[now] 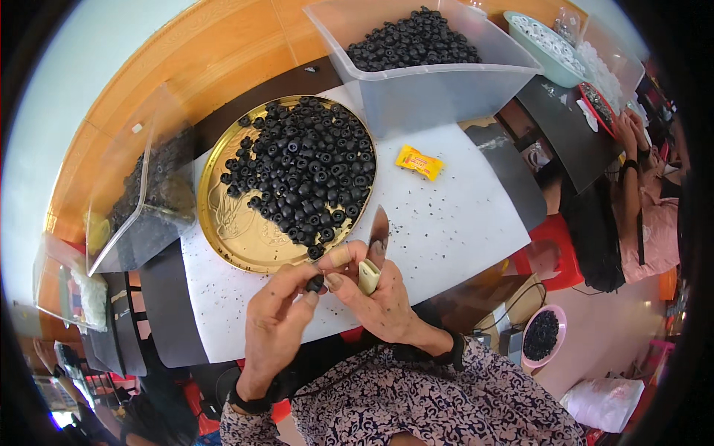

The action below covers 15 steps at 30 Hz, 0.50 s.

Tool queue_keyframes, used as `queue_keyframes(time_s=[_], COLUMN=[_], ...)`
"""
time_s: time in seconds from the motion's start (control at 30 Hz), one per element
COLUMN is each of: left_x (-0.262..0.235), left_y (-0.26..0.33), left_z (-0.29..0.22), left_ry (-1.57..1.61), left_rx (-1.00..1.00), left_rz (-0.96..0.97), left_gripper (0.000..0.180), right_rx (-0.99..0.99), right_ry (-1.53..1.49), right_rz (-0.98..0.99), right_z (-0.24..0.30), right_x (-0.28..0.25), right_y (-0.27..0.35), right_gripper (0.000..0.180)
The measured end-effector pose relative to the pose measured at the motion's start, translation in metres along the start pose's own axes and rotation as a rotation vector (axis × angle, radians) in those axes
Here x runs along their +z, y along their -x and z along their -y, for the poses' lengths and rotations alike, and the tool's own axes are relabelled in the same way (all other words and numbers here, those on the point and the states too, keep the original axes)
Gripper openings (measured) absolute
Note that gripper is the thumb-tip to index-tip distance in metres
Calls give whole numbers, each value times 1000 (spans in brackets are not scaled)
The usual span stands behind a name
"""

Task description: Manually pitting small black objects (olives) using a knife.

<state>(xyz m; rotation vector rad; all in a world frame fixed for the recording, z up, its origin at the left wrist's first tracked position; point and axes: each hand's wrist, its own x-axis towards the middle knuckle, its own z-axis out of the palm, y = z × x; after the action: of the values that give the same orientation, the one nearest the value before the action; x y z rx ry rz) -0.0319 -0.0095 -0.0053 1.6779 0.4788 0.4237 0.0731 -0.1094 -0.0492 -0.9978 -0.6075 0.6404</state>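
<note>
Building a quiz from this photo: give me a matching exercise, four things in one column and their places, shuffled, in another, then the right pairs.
Things:
1. small black ring
2. knife
3. yellow wrapped packet
4. pink bowl of black pieces

Places:
A. on the floor, to the person's right
B. lying alone on the white table top
C. pinched between fingertips of the left hand and right hand
D. held in the right hand, blade pointing up

Pairs: 1-C, 2-D, 3-B, 4-A
</note>
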Motion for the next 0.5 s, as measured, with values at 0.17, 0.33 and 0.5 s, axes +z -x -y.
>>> queue_keyframes(time_s=[0.17, 0.33, 0.5], left_x=[10, 3, 4], left_y=[-1, 0, -3], left_z=[-10, 10, 7], left_ry=[-388, -219, -173], left_rx=[141, 179, 234], left_rz=[58, 52, 9], left_gripper=[25, 36, 29], right_rx=[39, 69, 165], right_ry=[-62, 65, 166], right_rz=[-24, -15, 6], right_z=[0, 1, 10], right_x=[-2, -5, -7], right_y=[0, 1, 2], right_gripper=[9, 10, 12])
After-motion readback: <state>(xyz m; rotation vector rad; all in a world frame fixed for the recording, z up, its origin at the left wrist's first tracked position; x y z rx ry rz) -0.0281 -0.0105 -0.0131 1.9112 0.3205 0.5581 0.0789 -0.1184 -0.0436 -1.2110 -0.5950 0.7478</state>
